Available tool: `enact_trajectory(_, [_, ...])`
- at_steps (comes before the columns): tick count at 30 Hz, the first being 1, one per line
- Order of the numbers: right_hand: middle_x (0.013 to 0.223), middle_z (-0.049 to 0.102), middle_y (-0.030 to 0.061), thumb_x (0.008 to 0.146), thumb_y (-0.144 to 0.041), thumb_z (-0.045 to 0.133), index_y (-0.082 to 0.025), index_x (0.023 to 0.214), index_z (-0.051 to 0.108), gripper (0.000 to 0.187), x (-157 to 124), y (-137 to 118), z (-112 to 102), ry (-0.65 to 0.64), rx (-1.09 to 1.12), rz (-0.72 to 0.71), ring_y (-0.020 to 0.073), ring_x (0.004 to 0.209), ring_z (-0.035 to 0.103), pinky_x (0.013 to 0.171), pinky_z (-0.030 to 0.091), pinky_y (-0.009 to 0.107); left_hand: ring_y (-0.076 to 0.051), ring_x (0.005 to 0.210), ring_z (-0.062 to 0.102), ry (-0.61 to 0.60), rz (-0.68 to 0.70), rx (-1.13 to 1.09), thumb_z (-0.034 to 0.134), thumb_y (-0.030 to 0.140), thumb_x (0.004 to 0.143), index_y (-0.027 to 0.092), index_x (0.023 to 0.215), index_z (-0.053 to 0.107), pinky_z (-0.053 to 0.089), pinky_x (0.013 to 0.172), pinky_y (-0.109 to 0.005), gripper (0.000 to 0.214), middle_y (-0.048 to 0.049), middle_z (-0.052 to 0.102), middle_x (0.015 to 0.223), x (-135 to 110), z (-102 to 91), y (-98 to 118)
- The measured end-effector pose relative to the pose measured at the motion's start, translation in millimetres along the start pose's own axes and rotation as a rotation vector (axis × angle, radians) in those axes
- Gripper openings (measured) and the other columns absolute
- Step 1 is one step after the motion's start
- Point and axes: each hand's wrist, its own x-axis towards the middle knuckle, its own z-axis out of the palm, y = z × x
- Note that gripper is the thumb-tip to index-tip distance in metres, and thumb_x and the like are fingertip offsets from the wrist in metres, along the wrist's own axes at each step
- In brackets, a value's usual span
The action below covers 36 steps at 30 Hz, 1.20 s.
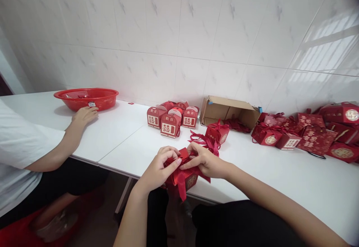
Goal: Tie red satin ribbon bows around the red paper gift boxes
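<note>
A red gift box with gold print and a red ribbon stands at the table's front edge, close to my body. From its left, my left hand pinches the box's upper flaps, fingers closed. Opposite it, my right hand grips the top from the right with thumb and fingers together. The flaps between my fingertips are partly hidden. Just behind my right hand sits another ribbon-tied red box, with loose ribbon spread beside it.
Several small red boxes stand near the wall. A cardboard box lies open beside them. Red boxes and bags are piled at right. At left, another person's hand rests by a red plastic basket.
</note>
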Motion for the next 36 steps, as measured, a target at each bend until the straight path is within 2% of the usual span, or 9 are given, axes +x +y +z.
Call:
enact_trajectory(6, [0.090,0.040,0.0043,0.074,0.007,0.043,-0.027,0.100,0.070,0.051,0.3,-0.4,-0.1,0.019,0.016,0.015,0.0136,0.083,0.044,0.075,0.047,0.031,-0.019,0.098,0.053,0.029,-0.007,-0.078,0.053,0.035,0.082,0.018,0.067,0.050,0.041,0.091,-0.034,0.023,-0.0076,0.059,0.100,0.5,-3.3,-5.5])
enact_trajectory(11, [0.091,0.040,0.0045,0.073,0.007,0.044,-0.026,0.099,0.071,0.050,0.6,0.3,0.0,0.030,0.027,0.011,0.0134,0.083,0.044,0.076,0.047,0.031,-0.020,0.100,0.055,0.040,-0.043,-0.122,0.055,0.036,0.081,0.018,0.075,0.061,0.041,0.093,-0.034,0.020,-0.0084,0.060,0.105,2.5,-3.6,-6.5])
enact_trajectory(16, [0.087,0.044,0.0041,0.080,0.000,0.043,-0.024,0.092,0.072,0.039,1.6,-1.9,-0.1,0.130,0.094,0.034,0.0127,0.081,0.048,0.075,0.047,0.030,-0.020,0.092,0.058,0.085,-0.070,-0.213,0.053,0.039,0.082,0.017,0.070,0.059,0.045,0.086,-0.032,0.026,-0.0074,0.062,0.097,4.3,-1.0,-1.0])
enact_trajectory(19, [0.085,0.052,0.0043,0.085,-0.010,0.046,-0.021,0.093,0.068,0.026,3.6,-4.9,-0.5,0.247,0.189,0.128,0.0132,0.082,0.053,0.075,0.047,0.030,-0.017,0.084,0.057,0.093,-0.097,-0.283,0.052,0.042,0.082,0.016,0.076,0.057,0.047,0.077,-0.028,0.026,-0.0057,0.062,0.090,5.2,3.8,4.0])
enact_trajectory(22, [0.091,0.058,0.0050,0.084,-0.022,0.053,-0.019,0.097,0.061,0.016,5.7,-6.7,-0.8,0.356,0.359,0.288,0.0137,0.083,0.056,0.072,0.047,0.028,-0.014,0.074,0.056,0.138,-0.137,-0.307,0.054,0.042,0.081,0.016,0.075,0.056,0.046,0.070,-0.025,0.026,-0.0027,0.061,0.081,6.8,10.8,5.7])
enact_trajectory(26, [0.088,0.058,0.0031,0.076,-0.032,0.064,-0.018,0.106,0.053,0.035,6.6,-5.6,-2.2,0.341,0.551,0.540,0.0113,0.072,0.057,0.065,0.047,0.026,-0.012,0.068,0.054,0.216,-0.173,-0.275,0.058,0.039,0.078,0.017,0.068,0.051,0.045,0.066,-0.023,0.026,0.0005,0.061,0.077,8.2,17.5,2.7])
enact_trajectory(29, [0.076,0.057,0.0003,0.072,-0.036,0.068,-0.015,0.103,0.054,0.040,6.1,-3.1,-3.4,0.280,0.651,0.687,0.0107,0.066,0.056,0.065,0.047,0.027,-0.013,0.072,0.057,0.198,-0.178,-0.241,0.058,0.039,0.077,0.017,0.069,0.051,0.046,0.068,-0.025,0.024,-0.0009,0.064,0.083,7.5,17.5,0.6])
enact_trajectory(33, [0.073,0.056,-0.0008,0.066,-0.032,0.072,-0.015,0.097,0.055,0.039,6.2,-0.8,-3.8,0.285,0.746,0.714,0.0107,0.067,0.057,0.066,0.047,0.027,-0.016,0.078,0.061,0.155,-0.193,-0.205,0.060,0.039,0.076,0.018,0.078,0.055,0.048,0.071,-0.027,0.022,-0.0031,0.065,0.090,5.5,13.6,3.0])
enact_trajectory(36, [0.082,0.057,0.0017,0.064,-0.029,0.073,-0.015,0.096,0.056,0.039,7.2,-1.3,-4.3,0.321,0.715,0.682,0.0100,0.068,0.056,0.066,0.047,0.027,-0.017,0.079,0.062,0.141,-0.218,-0.165,0.062,0.038,0.075,0.018,0.084,0.057,0.049,0.069,-0.029,0.023,-0.0040,0.066,0.093,4.6,11.2,7.3])
